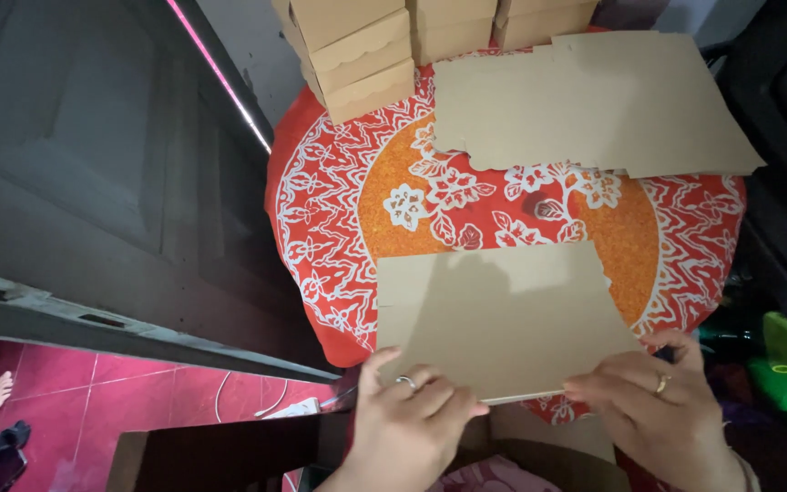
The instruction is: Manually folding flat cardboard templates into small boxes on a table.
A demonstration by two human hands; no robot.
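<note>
A flat brown cardboard box blank [498,319] lies on the near part of a round table with a red, orange and white flower-patterned cloth [339,219]. My left hand [407,415], with a ring on one finger, grips the blank's near edge at the left. My right hand [662,401], also ringed, holds the same edge at the right, thumb on top. A stack of more flat cardboard blanks [585,100] rests at the table's far side.
Several folded brown boxes with scalloped lids [357,50] are stacked at the table's far edge. A dark wooden door [93,164] stands to the left above a red tiled floor [75,392]. Green cloth [785,364] lies at the right.
</note>
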